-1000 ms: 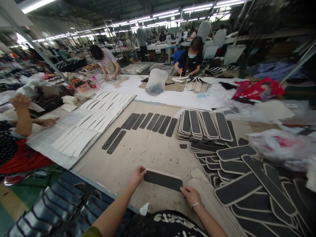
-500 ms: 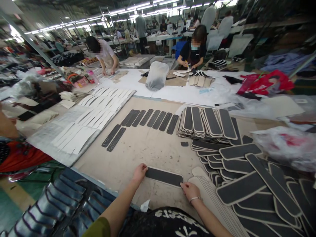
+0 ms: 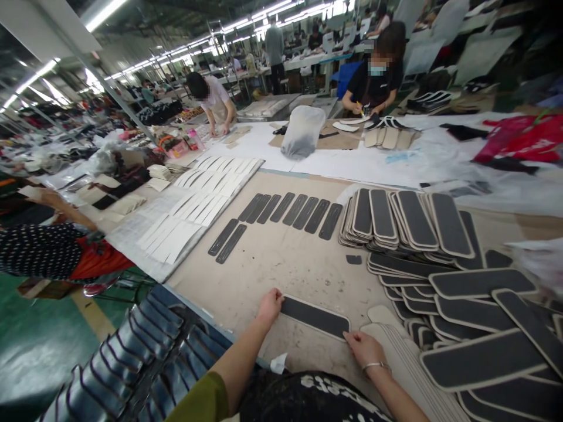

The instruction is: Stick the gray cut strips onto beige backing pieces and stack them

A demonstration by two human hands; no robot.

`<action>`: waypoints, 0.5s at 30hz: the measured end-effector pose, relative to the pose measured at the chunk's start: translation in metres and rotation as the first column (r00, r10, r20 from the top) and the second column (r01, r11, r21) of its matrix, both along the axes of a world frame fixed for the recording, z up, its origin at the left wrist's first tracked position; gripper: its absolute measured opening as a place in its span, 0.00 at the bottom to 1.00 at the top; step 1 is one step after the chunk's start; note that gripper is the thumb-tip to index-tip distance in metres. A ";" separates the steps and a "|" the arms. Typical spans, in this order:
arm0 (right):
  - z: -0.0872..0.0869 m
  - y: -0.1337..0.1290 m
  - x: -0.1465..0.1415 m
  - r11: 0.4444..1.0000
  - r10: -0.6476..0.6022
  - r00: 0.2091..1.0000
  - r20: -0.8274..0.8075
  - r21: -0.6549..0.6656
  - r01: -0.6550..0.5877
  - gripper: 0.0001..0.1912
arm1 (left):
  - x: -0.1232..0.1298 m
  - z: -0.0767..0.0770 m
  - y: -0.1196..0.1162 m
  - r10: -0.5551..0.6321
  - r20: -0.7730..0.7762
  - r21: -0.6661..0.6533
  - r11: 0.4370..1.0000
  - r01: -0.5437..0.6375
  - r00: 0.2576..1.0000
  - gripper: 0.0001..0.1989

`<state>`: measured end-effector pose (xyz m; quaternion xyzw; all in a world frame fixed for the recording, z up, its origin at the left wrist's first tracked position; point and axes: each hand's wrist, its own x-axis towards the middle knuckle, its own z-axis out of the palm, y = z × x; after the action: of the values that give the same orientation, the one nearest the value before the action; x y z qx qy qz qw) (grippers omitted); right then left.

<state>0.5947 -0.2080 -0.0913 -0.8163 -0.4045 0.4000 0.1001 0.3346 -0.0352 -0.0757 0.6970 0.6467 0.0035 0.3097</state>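
Observation:
A long dark grey panel with a pale beige border [image 3: 315, 316] lies on or just above the tan tabletop in front of me. My left hand [image 3: 270, 306] pinches its left end. At the opposite corner, the fingertips of my right hand [image 3: 367, 350], with a bracelet at the wrist, are closed on the edge. Right beside that hand is a fanned stack of plain beige pieces [image 3: 409, 357]. Further right spreads a loose heap of similar bordered panels [image 3: 481, 357].
Neat stacks of bordered panels [image 3: 416, 220] stand at the back right. Narrow black strips [image 3: 292, 210] lie in rows ahead. White strips [image 3: 193, 202] cover a board on the left. Dark glossy pieces [image 3: 118, 351] sit below the table's left edge. Co-workers [image 3: 373, 82] work across the table.
The view has swung to the left, so everything on the table appears shifted right. Both hands keep their hold on the panel's ends, with little other movement visible.

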 end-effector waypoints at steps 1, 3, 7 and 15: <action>0.000 0.000 0.000 1.000 0.004 1.000 0.004 0.001 -0.004 0.20 | 0.001 0.001 -0.001 -0.016 -0.011 0.003 1.000 0.016 1.000 0.03; -0.001 0.000 0.000 1.000 0.010 1.000 0.012 0.003 -0.010 0.20 | 0.003 0.003 -0.002 -0.051 -0.032 0.009 0.999 0.052 0.998 0.04; -0.001 0.000 0.000 1.000 0.011 1.000 0.022 0.005 -0.011 0.20 | 0.005 0.006 -0.005 -0.108 -0.063 0.018 0.994 0.109 0.992 0.05; 0.002 0.000 -0.001 1.000 0.001 1.000 0.020 0.012 -0.001 0.19 | 0.005 0.003 -0.004 -0.161 -0.088 0.026 0.986 0.163 0.983 0.06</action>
<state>0.5936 -0.2077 -0.0890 -0.8193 -0.4083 0.3897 0.1007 0.3395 -0.0392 -0.0722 0.7519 0.6004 -0.0410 0.2694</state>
